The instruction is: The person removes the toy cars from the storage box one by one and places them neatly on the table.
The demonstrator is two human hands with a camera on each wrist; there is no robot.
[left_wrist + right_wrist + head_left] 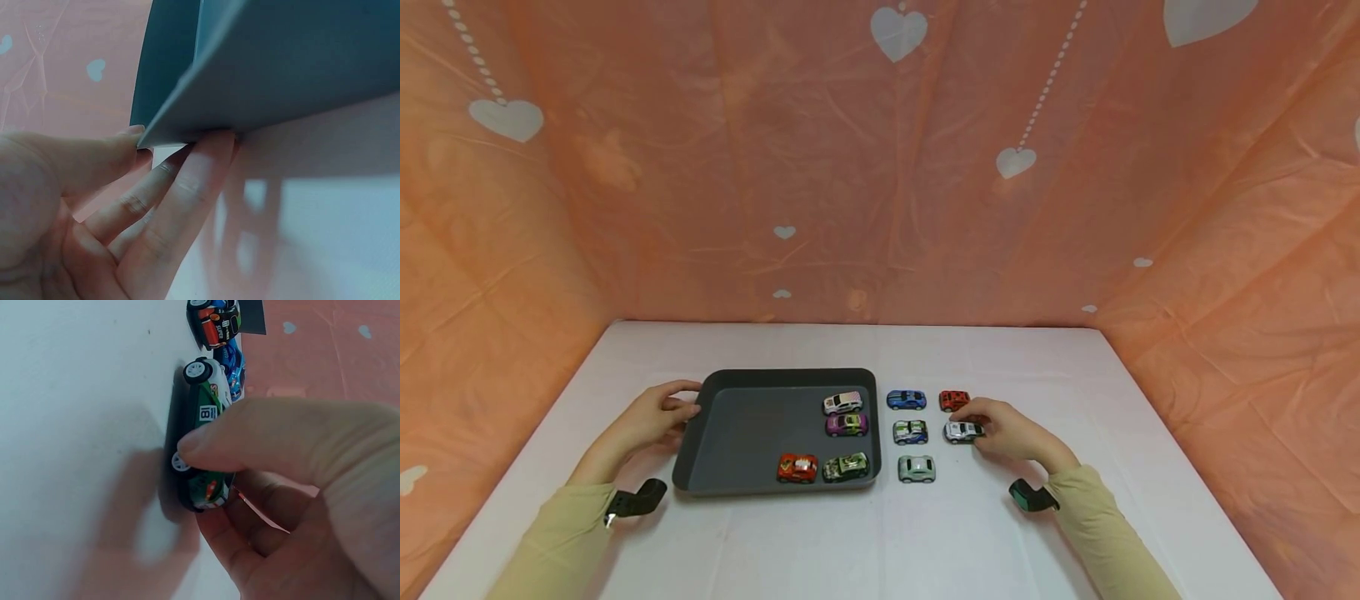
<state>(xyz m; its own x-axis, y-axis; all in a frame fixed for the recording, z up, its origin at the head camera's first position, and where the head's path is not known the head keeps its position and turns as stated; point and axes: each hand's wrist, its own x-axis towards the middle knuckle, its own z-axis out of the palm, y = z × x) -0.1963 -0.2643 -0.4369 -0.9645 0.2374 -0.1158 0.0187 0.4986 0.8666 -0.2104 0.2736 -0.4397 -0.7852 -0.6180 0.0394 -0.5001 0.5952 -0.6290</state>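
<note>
My left hand (651, 421) holds the left rim of a dark grey tray (737, 433). The left wrist view shows the thumb at the tray's edge (206, 94) and fingertips beneath it. Over on the right, my right hand (1015, 432) pinches a white and green toy car (203, 444) marked with a number, thumb along its side near a wheel. That car sits close to the table in the right column of loose cars. Just behind it stands a red toy car (953, 400); a white, blue and green toy car (911, 432) is to its left.
Blue (906, 400) and pale green toy cars (917, 469) stand right of the tray. Inside it are white (842, 403) and purple cars (847, 425), with red (797, 468) and camouflage-green ones (846, 467) near the front. An orange curtain (820, 183) with hearts surrounds the white table (970, 533).
</note>
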